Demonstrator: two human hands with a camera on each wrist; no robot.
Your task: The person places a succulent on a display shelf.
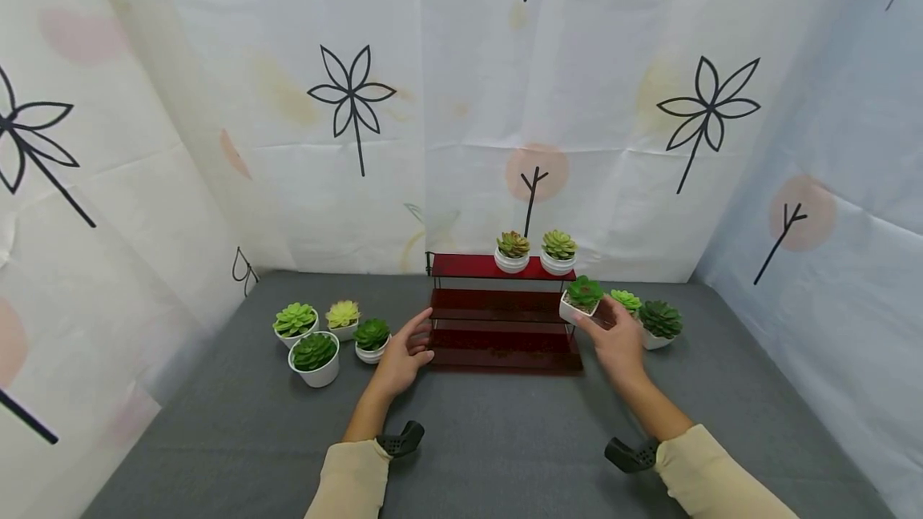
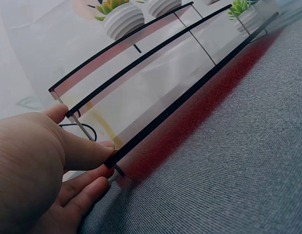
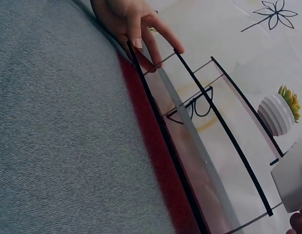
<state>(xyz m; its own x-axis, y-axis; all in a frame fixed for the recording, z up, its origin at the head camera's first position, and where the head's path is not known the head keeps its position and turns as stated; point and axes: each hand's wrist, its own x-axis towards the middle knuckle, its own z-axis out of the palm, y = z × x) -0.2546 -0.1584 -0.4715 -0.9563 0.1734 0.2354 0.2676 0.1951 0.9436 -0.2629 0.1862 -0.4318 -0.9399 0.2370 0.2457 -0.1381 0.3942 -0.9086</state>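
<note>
A dark red three-tier display shelf (image 1: 505, 343) with thin black edges stands on the grey cloth. My left hand (image 1: 404, 355) grips its left end, thumb (image 2: 95, 153) on the lowest tier's corner and the other fingers around the side. My right hand (image 1: 620, 340) pinches a potted succulent (image 1: 584, 295) by its angular white pot, held up at the shelf's right end. In the right wrist view only part of this white pot (image 3: 291, 178) and some fingertips show. On the top tier sit two succulents in ribbed round pots, one reddish-green (image 1: 512, 251) and one pale green (image 1: 558, 252).
Left of the shelf, several potted succulents (image 1: 315, 359) stand grouped, the closest one (image 1: 371, 340) beside my left hand. Two more are behind my right hand, one bright green (image 1: 626, 300) and one dark green (image 1: 659, 323). A patterned white cloth (image 1: 461, 86) backs the table.
</note>
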